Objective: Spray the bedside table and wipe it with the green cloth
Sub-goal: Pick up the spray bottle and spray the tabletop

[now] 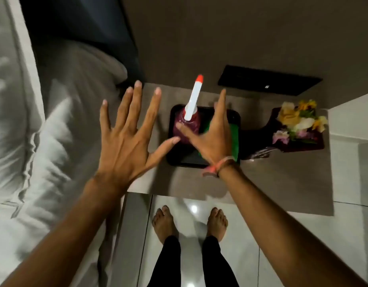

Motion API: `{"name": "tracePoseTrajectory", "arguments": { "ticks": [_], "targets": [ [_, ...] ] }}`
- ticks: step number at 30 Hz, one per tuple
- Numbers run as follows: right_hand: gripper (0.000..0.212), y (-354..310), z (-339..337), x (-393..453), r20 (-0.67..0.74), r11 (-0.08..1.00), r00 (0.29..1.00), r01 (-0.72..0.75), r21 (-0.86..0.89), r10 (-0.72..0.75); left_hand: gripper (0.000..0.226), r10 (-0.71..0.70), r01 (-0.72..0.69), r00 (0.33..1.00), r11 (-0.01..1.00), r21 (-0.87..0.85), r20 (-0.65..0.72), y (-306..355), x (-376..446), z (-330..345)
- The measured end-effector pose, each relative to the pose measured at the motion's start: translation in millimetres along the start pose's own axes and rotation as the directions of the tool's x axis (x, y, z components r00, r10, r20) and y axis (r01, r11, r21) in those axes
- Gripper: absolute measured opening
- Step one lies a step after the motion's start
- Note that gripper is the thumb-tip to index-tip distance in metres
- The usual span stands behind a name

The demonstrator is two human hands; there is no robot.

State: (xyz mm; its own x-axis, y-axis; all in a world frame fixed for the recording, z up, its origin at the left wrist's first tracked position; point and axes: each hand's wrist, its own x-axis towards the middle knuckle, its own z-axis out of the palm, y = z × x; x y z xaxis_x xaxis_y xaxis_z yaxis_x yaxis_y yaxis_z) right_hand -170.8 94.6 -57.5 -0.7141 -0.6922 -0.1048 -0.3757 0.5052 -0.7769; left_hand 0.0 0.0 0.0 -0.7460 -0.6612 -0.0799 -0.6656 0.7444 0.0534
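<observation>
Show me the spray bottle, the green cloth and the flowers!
spray bottle (189, 123): head view, on its dark red body below the white nozzle.
green cloth (234, 139): head view, on the strip showing right of the right hand.
flowers (299, 121): head view, on the bunch's middle.

Just one camera here, strapped to the person's head and aimed almost straight down. Wide-angle, so edges bend. It sits close above the bedside table (179, 183), with the bed (34, 141) along the left, bare feet (164, 222) on the tiled floor (282, 245) at the bottom, wall up top.
</observation>
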Motion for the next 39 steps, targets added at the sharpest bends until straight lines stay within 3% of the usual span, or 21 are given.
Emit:
{"name": "tracePoseTrajectory", "arguments": {
  "ticks": [2, 4, 8, 11, 14, 18, 24, 28, 33, 39],
  "targets": [
    [0.126, -10, 14, 21, -0.139, 0.995, 0.989, 0.069, 0.078, -0.057, 0.102, -0.015, 0.015, 1.000, 1.000, -0.021, -0.005, 0, 9, -3],
    [0.105, -23, 33, 44, -0.214, 0.994, 0.972, 0.106, 0.034, -0.096, 0.101, -0.005, 0.005, 0.999, 1.000, -0.016, -0.052, -4, 15, 5],
    [0.064, -33, 51, 47, -0.294, 0.991, 0.948, 0.134, 0.011, -0.125, 0.102, 0.022, -0.026, 0.994, 0.999, -0.032, -0.109, -6, 7, 17],
    [0.046, -39, 36, 26, -0.362, 0.980, 0.920, 0.185, 0.071, -0.147, 0.098, 0.009, -0.017, 0.987, 0.999, -0.046, -0.161, -6, -6, 16],
    [0.047, -30, 14, -29, -0.403, 0.976, 0.909, 0.174, 0.131, -0.108, 0.098, -0.022, 0.013, 0.985, 0.999, -0.053, -0.173, 2, -37, 20],
    [0.038, 14, -17, -119, -0.342, 0.973, 0.939, 0.098, 0.208, -0.021, 0.103, -0.020, 0.015, 0.997, 0.999, -0.052, -0.079, 41, -82, 33],
    [0.042, 89, -59, -205, -0.383, 0.999, 0.923, 0.036, -0.018, -0.040, 0.098, 0.058, -0.059, 0.998, 0.997, -0.045, -0.011, 105, -126, 57],
    [0.045, 124, -72, -223, -0.439, 1.000, 0.899, -0.006, 0.007, 0.009, 0.097, 0.111, -0.111, 0.994, 0.994, -0.020, 0.016, 122, -138, 77],
    [0.027, 147, -69, -215, -0.403, 0.995, 0.910, -0.094, 0.022, 0.095, 0.093, 0.108, -0.108, 0.994, 0.994, -0.029, -0.002, 123, -140, 84],
    [0.038, 153, -50, -214, -0.331, 0.985, 0.931, -0.173, -0.020, 0.156, 0.096, 0.091, -0.091, 0.996, 0.995, -0.029, -0.004, 115, -136, 80]
  ]
}}
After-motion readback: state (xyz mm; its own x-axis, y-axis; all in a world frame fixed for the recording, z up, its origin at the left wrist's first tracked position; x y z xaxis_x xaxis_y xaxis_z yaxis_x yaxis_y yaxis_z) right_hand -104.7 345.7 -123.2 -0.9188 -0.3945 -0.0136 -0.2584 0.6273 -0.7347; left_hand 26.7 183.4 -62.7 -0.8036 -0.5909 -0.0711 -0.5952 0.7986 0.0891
